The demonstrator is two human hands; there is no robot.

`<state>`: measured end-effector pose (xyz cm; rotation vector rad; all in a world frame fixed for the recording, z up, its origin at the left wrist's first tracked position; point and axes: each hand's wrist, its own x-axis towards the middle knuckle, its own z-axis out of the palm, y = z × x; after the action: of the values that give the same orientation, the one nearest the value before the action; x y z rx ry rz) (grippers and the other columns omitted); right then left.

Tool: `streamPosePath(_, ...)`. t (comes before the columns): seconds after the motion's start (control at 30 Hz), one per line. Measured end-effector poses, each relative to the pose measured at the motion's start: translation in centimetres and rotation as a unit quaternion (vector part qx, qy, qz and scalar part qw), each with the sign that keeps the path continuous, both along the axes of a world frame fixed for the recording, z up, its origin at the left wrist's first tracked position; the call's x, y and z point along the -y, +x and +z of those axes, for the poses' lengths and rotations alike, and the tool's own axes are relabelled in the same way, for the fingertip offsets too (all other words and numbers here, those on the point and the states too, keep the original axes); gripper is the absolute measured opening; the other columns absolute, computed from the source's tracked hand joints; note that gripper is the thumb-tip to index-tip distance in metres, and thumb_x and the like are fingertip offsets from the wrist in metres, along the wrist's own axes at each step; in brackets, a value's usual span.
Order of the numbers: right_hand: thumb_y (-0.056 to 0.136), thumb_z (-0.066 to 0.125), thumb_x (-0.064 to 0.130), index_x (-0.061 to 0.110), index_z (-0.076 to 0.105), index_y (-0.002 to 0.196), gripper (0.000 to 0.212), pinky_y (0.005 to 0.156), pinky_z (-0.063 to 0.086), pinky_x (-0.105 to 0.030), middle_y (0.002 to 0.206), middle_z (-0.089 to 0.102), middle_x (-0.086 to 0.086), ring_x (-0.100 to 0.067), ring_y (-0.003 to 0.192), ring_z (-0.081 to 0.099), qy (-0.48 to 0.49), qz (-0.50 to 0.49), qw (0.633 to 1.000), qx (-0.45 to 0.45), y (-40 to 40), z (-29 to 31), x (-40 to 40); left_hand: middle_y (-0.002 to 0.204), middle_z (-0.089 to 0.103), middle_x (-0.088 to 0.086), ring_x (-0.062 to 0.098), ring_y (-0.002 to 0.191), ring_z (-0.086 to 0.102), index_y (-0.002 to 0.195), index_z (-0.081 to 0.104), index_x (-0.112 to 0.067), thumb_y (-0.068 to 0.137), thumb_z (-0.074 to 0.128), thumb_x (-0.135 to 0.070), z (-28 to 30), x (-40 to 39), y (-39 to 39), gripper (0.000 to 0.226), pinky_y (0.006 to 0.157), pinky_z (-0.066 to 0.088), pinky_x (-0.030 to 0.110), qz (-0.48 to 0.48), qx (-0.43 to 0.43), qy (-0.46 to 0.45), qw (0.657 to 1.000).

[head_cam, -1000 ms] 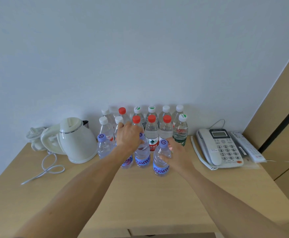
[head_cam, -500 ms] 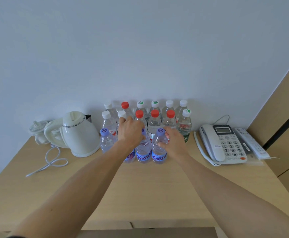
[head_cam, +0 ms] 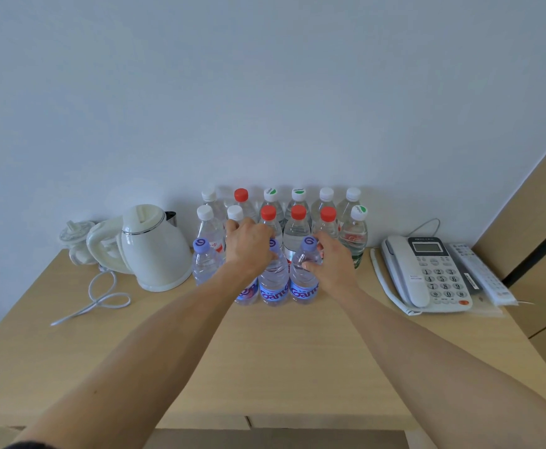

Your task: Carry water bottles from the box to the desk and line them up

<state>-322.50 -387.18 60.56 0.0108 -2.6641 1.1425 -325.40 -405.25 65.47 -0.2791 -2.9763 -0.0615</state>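
The right hand (head_cam: 330,264) is holding the clear purple-capped water bottle (head_cam: 304,277), now pushed into the front row on the wooden desk (head_cam: 281,351); the left hand (head_cam: 249,244) is gripping its neighbour (head_cam: 274,283), so the row is growing

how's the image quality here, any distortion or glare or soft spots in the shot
Head view: wide-angle bend shows in the light wooden desk edges and the forearms flaring toward the lower corners. Light is soft and even, with faint shadows on the pale wall behind the clear plastic water bottles. No strong glare. The right hand and left hand look sharp; the white desk phone keys stay legible.
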Motion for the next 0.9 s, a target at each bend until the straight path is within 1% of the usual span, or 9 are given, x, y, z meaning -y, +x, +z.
streamPosePath(0.13,0.074,0.084,0.014,0.011,0.058,0.108,0.043,0.075,0.039,-0.031,0.099,0.06,-0.003,-0.021,0.092,0.054,0.004,0.0,1.0,0.001,-0.22,-0.08,0.28,0.104,0.065,0.005,0.024,0.106,0.054,0.112,0.072,-0.026,0.084,0.076,-0.043,0.11,0.02,-0.01,0.033,0.096,0.03,0.04,-0.006,-0.004,-0.007,1.0)
streamPosePath(0.23,0.073,0.084,0.013,0.011,0.057,0.108,0.044,0.075,0.036,-0.029,0.099,0.058,-0.002,-0.02,0.093,0.053,0.003,-0.002,1.0,0.003,-0.19,-0.24,0.13,0.102,0.065,0.004,0.024,0.106,0.054,0.112,0.073,-0.024,0.085,0.076,-0.041,0.27,0.03,-0.08,0.032,0.095,0.03,0.039,-0.014,0.002,-0.017,1.0)
streamPosePath(0.33,0.073,0.085,0.015,0.012,0.057,0.113,0.048,0.077,0.04,-0.031,0.105,0.061,-0.007,-0.019,0.096,0.054,0.004,0.001,1.0,0.012,-0.2,-0.28,-0.05,0.101,0.064,0.004,0.024,0.105,0.053,0.112,0.073,-0.023,0.085,0.075,-0.039,0.55,-0.13,-0.17,0.031,0.095,0.029,0.039,-0.023,0.008,-0.032,0.999)
streamPosePath(0.43,0.072,0.085,0.017,0.013,0.057,0.114,0.051,0.081,0.047,-0.036,0.108,0.063,-0.007,-0.022,0.1,0.057,0.007,0.0,1.0,0.02,-0.19,-0.15,-0.11,0.101,0.065,0.004,0.024,0.105,0.054,0.111,0.073,-0.022,0.086,0.075,-0.038,0.8,-0.34,-0.23,0.03,0.096,0.029,0.038,-0.025,0.01,-0.044,0.999)
streamPosePath(0.57,0.073,0.085,0.018,0.015,0.057,0.112,0.048,0.076,0.042,-0.032,0.105,0.063,-0.005,-0.022,0.099,0.058,0.012,-0.003,1.0,0.019,-0.12,-0.1,0.03,0.099,0.065,0.004,0.024,0.104,0.054,0.109,0.072,-0.02,0.087,0.074,-0.039,0.81,-0.36,-0.12,0.029,0.097,0.03,0.039,-0.023,0.01,-0.054,0.998)
streamPosePath(0.67,0.073,0.085,0.02,0.017,0.056,0.113,0.05,0.077,0.043,-0.032,0.107,0.064,-0.003,-0.022,0.101,0.059,0.02,-0.004,1.0,0.023,-0.05,-0.03,-0.02,0.098,0.065,0.004,0.024,0.102,0.055,0.108,0.071,-0.019,0.089,0.072,-0.039,0.78,-0.32,0.03,0.028,0.097,0.032,0.038,-0.025,-0.001,-0.066,0.998)
streamPosePath(0.8,0.075,0.084,0.021,0.018,0.055,0.116,0.05,0.082,0.049,-0.039,0.111,0.064,-0.003,-0.023,0.102,0.059,0.034,-0.006,0.999,0.031,0.13,0.26,0.05,0.097,0.066,0.005,0.024,0.1,0.055,0.104,0.071,-0.017,0.089,0.072,-0.039,0.81,-0.39,0.16,0.027,0.096,0.034,0.036,-0.029,-0.009,-0.065,0.997)
streamPosePath(0.9,0.077,0.083,0.023,0.017,0.054,0.116,0.049,0.085,0.051,-0.043,0.111,0.064,-0.003,-0.025,0.102,0.06,0.05,-0.004,0.998,0.038,0.27,0.61,0.01,0.102,0.067,0.009,0.026,0.102,0.058,0.107,0.069,-0.013,0.089,0.074,-0.037,0.77,-0.16,0.12,0.03,0.092,0.041,0.034,-0.039,0.0,-0.039,0.998)
